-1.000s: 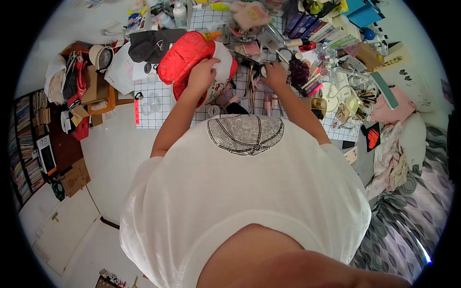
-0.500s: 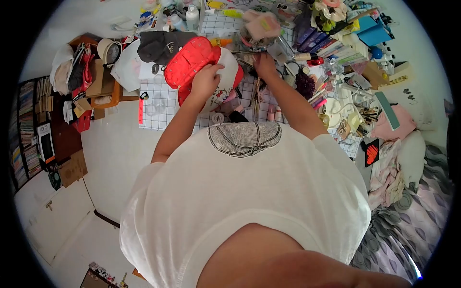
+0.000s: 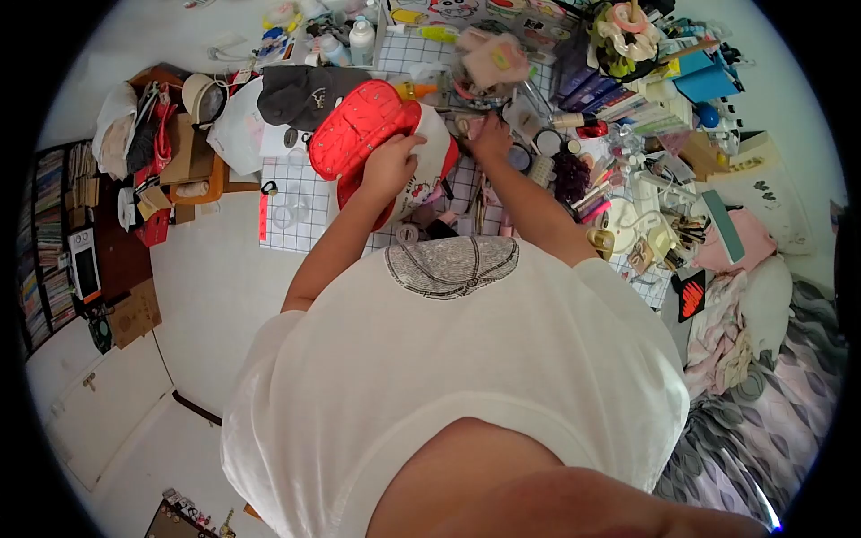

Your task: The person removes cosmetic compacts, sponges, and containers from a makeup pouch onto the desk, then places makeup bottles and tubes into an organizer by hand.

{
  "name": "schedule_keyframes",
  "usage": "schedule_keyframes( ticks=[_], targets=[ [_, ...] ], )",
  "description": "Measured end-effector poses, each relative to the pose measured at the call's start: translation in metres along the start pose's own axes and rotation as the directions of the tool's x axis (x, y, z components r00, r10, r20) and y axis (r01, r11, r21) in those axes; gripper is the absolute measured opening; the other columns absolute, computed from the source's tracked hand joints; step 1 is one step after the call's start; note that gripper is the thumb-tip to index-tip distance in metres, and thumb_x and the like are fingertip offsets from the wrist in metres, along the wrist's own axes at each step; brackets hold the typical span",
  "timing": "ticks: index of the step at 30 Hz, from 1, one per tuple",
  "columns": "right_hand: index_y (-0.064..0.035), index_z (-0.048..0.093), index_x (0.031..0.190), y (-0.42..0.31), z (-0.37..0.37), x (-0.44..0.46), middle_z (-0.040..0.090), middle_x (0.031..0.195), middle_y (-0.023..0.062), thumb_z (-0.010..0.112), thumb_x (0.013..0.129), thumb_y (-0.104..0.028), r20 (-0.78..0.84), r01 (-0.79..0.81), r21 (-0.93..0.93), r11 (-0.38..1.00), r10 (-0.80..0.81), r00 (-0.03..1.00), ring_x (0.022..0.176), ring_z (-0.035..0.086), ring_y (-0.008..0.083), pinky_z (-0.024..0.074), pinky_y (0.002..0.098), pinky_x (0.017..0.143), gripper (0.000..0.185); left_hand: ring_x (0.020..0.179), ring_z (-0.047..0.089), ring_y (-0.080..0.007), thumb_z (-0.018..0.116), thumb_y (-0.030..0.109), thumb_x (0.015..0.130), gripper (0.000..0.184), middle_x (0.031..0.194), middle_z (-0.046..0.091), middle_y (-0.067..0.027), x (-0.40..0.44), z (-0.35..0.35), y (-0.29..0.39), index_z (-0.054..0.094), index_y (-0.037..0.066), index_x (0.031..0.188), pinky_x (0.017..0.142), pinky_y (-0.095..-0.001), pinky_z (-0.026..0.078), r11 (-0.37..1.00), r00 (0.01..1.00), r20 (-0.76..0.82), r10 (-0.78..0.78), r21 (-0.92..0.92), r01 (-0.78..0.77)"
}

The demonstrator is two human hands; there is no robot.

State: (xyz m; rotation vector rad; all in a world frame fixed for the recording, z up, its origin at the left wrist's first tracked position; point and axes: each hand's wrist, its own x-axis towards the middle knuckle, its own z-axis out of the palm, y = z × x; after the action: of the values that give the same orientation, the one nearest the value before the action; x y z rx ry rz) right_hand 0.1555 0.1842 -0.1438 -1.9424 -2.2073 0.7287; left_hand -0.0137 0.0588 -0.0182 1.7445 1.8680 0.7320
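Note:
A red and white cosmetic bag [image 3: 432, 152] with a cartoon cat print stands on the grid-patterned tabletop, its red quilted lid [image 3: 363, 125] folded back to the left. My left hand [image 3: 392, 168] grips the bag at its near side, between lid and body, with the fingers curled over the edge. To the right of the bag, my right hand [image 3: 489, 141] is down among small cosmetics, its fingers bent together around something small that I cannot make out. Long thin brushes [image 3: 482, 193] lie just below this hand. A round dark compact [image 3: 519, 158] sits beside its wrist.
A dark cap [image 3: 309, 94] lies behind the lid. Books [image 3: 596, 81] stand upright at the back right. Bottles [image 3: 361, 40] stand at the back. A dark purple scrunchie [image 3: 571, 179] and many cosmetics crowd the right side. A pink pouch [image 3: 493, 58] lies beyond my right hand.
My right hand has come slightly nearer to me, off the spot at the back among the cosmetics. My left hand and the bag sit a little lower and further right in view.

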Motion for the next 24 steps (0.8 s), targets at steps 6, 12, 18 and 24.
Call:
schedule_keyframes(
  ticks=[6, 12, 18, 24],
  targets=[
    [-0.0095, 0.036, 0.12, 0.001, 0.008, 0.0, 0.044, 0.116, 0.0126, 0.072, 0.056, -0.039, -0.114, 0.057, -0.076, 0.995, -0.065, 0.991, 0.109, 0.039, 0.0289, 0.0274, 0.0428, 0.091, 0.08, 0.072, 0.055, -0.0312, 0.052, 0.004, 0.07, 0.029, 0.077, 0.053, -0.0131, -0.004, 0.0, -0.002, 0.056, 0.009, 0.098, 0.065, -0.0398, 0.044, 0.999, 0.999, -0.028, 0.032, 0.002, -0.032],
    [-0.0134, 0.039, 0.12, 0.003, -0.031, -0.013, 0.041, 0.118, 0.0139, 0.071, 0.056, -0.041, 0.206, 0.037, -0.25, 0.968, 0.016, 0.978, 0.112, 0.035, 0.0311, 0.0241, 0.0462, 0.093, 0.077, 0.073, 0.055, -0.0318, 0.053, 0.004, 0.07, 0.028, 0.079, 0.054, -0.0136, -0.006, 0.001, -0.003, 0.056, 0.009, 0.097, 0.065, -0.0402, 0.044, 0.999, 0.998, -0.035, 0.054, 0.002, -0.054],
    [-0.0072, 0.04, 0.119, 0.038, -0.038, -0.022, 0.042, 0.116, 0.0143, 0.071, 0.054, -0.043, -0.082, 0.096, 0.032, 0.995, -0.093, 0.992, 0.113, 0.033, 0.0329, 0.0207, 0.0475, 0.096, 0.08, 0.074, 0.055, -0.0324, 0.053, 0.005, 0.071, 0.027, 0.08, 0.055, -0.0141, -0.006, 0.003, 0.0, 0.056, 0.009, 0.097, 0.066, -0.0408, 0.044, 0.996, 0.996, -0.025, 0.087, -0.002, -0.088],
    [-0.0041, 0.032, 0.124, 0.032, -0.062, -0.041, 0.042, 0.117, 0.0155, 0.077, 0.058, -0.027, -0.126, 0.199, 0.541, 0.817, -0.154, 0.98, 0.106, 0.044, 0.0302, 0.0361, 0.0387, 0.092, 0.083, 0.085, 0.054, -0.0314, 0.055, 0.008, 0.073, 0.027, 0.092, 0.054, -0.0143, -0.011, 0.004, 0.009, 0.055, 0.008, 0.1, 0.074, -0.0378, 0.043, 0.992, 0.993, 0.013, 0.117, -0.037, -0.117]
  ],
)
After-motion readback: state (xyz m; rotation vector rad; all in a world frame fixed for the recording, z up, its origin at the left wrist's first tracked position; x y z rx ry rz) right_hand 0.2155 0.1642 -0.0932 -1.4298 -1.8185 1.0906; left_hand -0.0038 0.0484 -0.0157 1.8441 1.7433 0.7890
